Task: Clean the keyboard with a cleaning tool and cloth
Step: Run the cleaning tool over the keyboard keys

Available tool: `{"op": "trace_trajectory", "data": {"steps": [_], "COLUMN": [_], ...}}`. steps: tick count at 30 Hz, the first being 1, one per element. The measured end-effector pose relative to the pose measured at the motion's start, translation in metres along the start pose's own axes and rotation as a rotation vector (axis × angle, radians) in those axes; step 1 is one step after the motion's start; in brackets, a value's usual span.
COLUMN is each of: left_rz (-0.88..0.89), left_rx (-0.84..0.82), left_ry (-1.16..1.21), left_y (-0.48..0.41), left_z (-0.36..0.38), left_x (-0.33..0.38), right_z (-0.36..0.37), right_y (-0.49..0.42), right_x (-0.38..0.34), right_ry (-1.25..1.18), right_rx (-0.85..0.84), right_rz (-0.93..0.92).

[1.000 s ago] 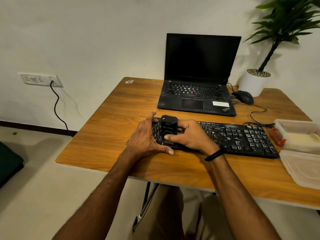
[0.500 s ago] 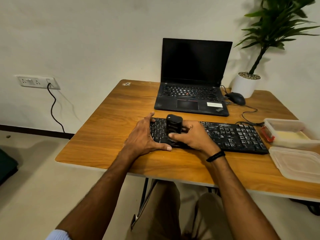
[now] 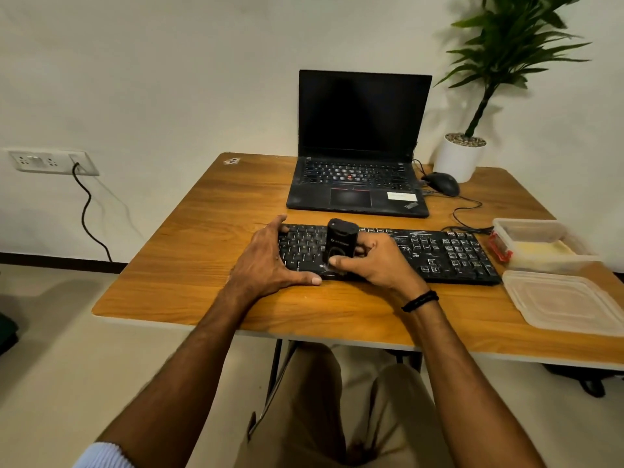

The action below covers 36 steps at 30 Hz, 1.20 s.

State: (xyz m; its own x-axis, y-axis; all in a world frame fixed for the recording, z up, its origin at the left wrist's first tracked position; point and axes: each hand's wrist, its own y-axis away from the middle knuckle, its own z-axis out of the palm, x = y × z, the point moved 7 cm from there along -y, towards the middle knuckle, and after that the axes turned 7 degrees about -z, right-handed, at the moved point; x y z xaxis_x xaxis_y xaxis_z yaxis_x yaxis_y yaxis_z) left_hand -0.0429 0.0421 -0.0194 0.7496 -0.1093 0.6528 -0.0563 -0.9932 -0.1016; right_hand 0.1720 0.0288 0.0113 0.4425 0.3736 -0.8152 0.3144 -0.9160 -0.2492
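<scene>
Two hands on the keyboard (image 3: 439, 256), both at its left half. The keyboard is black and lies lengthwise across the wooden table (image 3: 202, 231), near the front edge, with its cable running off the far right corner.

Left hand (image 3: 266, 261): laid over the keyboard's left end, fingers spread and fairly straight, not curled round anything. Thumb stretched along the front edge, its tip resting on the table just beside the frame. Index finger reaches to the back edge.

Right hand (image 3: 378, 265): clamped on the cleaning tool (image 3: 341, 243), a small black block with rounded corners. Thumb pressed on the near face low down, the other fingers curled round its right side. The tool stands upright on the keys, left of the keyboard's middle, between the two hands. Its underside is hidden, so what touches the keys cannot be told. A dark wristband (image 3: 420, 300) sits on the right wrist.

Behind the keyboard: an open laptop (image 3: 361, 146), screen dark. To its right a black mouse (image 3: 440, 184), and beyond that a white plant pot (image 3: 459, 157) against the wall.

Right edge of the table: a clear plastic box (image 3: 540, 244) with something pale yellow inside, unclear what. Its lid (image 3: 567, 302) lies flat just in front of it.

Wall, left: a socket strip (image 3: 50, 162) with a black cord hanging from it.
</scene>
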Motion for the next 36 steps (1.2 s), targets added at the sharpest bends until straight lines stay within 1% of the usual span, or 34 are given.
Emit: {"op": "trace_trajectory", "data": {"steps": [1,2,5,6,7,9,10,11,13,14,17,19,21,24,27,29,32,36], "left_rz": [-0.001,-0.003,-0.006,-0.004,-0.003,-0.01,-0.013,-0.012,0.0,0.001,-0.008,-0.007,-0.004,-0.001,0.012,0.009,0.002,0.009], "left_rx": [0.003,0.005,0.006,0.004,0.001,-0.004,-0.006,-0.006,-0.013,-0.019,-0.022,-0.017,-0.017,-0.021,-0.03,-0.036,-0.028,-0.022], "left_ry": [0.001,0.002,0.001,-0.002,-0.003,-0.001,0.001,0.003,0.006,0.007,0.013,0.009,0.002,0.003,0.013,0.009,0.003,-0.013], "left_y": [0.0,0.0,0.0,0.0,0.0,0.001,0.001,0.001,0.001,0.001,0.001,0.002,0.002,0.002,0.002,0.002,0.001,0.0], "left_z": [0.0,0.0,0.0,0.0,0.001,0.0,0.0,0.0,0.0,0.0,0.0,0.0,0.0,0.001,-0.001,-0.001,0.0,0.002], "left_x": [0.0,0.0,-0.001,0.0,0.0,0.001,0.001,0.001,0.001,0.001,0.001,0.001,0.002,0.003,0.002,0.001,0.001,0.002], "right_z": [-0.006,-0.01,0.0,0.005,0.007,0.004,0.004,0.008,0.02,0.021,0.0,-0.018,-0.024,0.0,0.029,0.029,0.005,-0.028], "right_y": [0.001,0.002,0.009,0.01,0.009,0.006,0.005,0.004,0.006,0.007,0.009,0.017,0.022,0.014,0.001,-0.002,0.009,0.023], "right_x": [0.003,0.006,0.003,0.001,0.0,-0.001,-0.001,0.0,-0.002,-0.004,0.0,0.004,0.007,-0.004,-0.013,-0.013,-0.006,0.004], "right_ry": [0.001,-0.01,-0.072,-0.07,-0.069,-0.061,-0.068,-0.071,-0.054,-0.034,0.035,0.011,-0.004,0.066,0.059,0.049,0.024,-0.02], "right_rx": [0.04,0.042,-0.11,-0.13,-0.103,0.011,0.023,-0.012,-0.141,-0.171,-0.143,-0.127,-0.117,-0.138,-0.144,-0.152,-0.163,-0.07], "right_rz": [0.005,0.018,0.038,0.026,0.012,-0.005,-0.003,0.004,0.022,0.027,0.072,0.103,0.096,0.077,0.023,0.032,0.091,0.117]}}
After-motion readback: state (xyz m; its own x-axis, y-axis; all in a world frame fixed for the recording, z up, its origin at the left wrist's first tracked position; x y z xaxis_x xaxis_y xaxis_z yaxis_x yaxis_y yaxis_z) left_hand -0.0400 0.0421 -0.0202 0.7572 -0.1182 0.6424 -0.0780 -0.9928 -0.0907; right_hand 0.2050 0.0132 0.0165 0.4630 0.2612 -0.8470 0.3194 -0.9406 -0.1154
